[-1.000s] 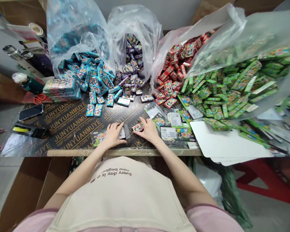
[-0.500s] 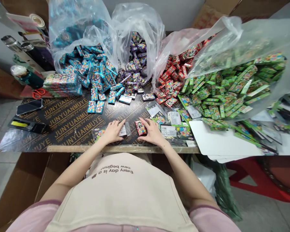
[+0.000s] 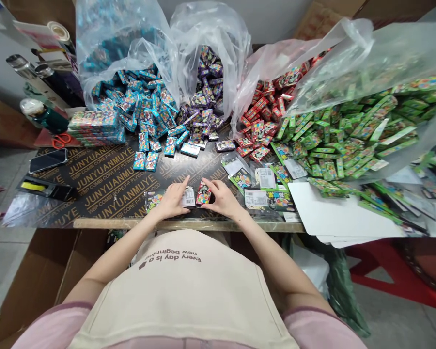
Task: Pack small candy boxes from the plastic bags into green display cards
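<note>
My right hand (image 3: 222, 199) grips a small red printed box (image 3: 203, 194) by its ends, thumb at the near end and fingers at the far end. Just left of it, my left hand (image 3: 173, 199) curves round a flat printed packet with a white barcode label (image 3: 189, 197), thumb near and fingers far. The packet's left part shows beyond the wrist; its middle is hidden under the hand. The red box is close beside the packet's right end; whether they touch I cannot tell. More barcoded packets (image 3: 256, 198) lie right of my right hand.
Plastic bags spill blue boxes (image 3: 145, 104), purple boxes (image 3: 203, 118), red boxes (image 3: 259, 131) and green boxes (image 3: 334, 145) across the back. Wrapped stacks (image 3: 94, 127), orange-handled scissors (image 3: 61, 140), a phone (image 3: 48, 160) and a tape dispenser (image 3: 45, 187) are left. White sheets (image 3: 323, 211) overhang the front edge at right.
My right hand has brought the red box left, closer to the packet under my left hand. My left hand has shifted slightly right. The whole view has shifted a little.
</note>
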`<action>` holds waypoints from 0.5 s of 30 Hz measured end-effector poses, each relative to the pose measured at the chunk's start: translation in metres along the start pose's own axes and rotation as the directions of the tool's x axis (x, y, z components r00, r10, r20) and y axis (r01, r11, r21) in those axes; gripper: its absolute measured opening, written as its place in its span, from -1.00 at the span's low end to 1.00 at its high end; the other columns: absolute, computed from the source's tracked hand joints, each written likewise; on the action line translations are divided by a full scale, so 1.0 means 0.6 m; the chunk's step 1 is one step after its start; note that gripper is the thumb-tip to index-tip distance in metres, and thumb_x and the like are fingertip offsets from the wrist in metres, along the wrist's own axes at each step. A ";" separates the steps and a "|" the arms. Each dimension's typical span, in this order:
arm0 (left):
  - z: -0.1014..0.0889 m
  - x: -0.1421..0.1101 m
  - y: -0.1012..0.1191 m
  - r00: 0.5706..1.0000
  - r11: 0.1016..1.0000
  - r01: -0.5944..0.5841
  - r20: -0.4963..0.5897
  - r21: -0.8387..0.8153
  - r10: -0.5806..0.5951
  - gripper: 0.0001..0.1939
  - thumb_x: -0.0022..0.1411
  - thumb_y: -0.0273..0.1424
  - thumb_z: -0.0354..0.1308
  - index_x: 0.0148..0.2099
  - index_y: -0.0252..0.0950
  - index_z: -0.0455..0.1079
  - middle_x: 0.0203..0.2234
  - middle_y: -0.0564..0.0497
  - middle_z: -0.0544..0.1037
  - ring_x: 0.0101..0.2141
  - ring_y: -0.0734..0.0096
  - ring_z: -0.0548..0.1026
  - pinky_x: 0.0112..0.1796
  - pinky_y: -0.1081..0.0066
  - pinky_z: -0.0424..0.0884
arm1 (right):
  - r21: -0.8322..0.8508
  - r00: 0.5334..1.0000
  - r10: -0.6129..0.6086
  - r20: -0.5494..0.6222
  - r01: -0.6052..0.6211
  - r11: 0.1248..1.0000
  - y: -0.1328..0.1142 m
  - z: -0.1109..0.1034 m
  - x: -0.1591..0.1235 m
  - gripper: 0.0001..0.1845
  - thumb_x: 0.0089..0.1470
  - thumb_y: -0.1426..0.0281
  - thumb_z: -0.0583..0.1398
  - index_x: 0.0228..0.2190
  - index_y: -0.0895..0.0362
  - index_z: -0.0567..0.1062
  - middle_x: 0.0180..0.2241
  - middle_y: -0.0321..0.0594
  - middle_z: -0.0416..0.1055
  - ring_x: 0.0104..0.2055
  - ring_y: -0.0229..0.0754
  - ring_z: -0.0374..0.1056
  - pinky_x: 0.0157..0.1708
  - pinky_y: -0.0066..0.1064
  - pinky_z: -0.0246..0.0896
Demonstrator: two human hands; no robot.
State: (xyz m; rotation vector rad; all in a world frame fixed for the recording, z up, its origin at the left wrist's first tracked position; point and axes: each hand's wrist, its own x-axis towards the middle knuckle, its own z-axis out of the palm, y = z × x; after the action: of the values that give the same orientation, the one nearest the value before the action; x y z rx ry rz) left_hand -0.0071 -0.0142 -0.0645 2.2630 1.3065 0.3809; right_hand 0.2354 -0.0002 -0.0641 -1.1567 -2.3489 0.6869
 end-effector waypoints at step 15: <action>0.002 0.019 0.000 0.994 0.995 0.007 -0.107 -0.102 -0.018 0.23 -0.07 -0.24 0.35 0.40 -0.22 -0.45 0.03 -0.15 0.34 -0.02 0.06 0.36 0.00 0.12 0.29 | 0.148 0.993 0.082 -0.082 -0.069 0.987 -0.024 0.006 0.006 -0.08 -0.05 -0.06 0.24 0.24 0.02 0.10 0.03 -0.06 0.41 0.14 0.07 0.22 0.15 -0.01 -0.04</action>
State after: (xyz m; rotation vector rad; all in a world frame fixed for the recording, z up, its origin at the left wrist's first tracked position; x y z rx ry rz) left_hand -0.0007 -0.0049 -0.0657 2.1753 1.3223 0.5590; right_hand 0.2227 -0.0059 -0.0577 -1.1916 -2.1532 0.8023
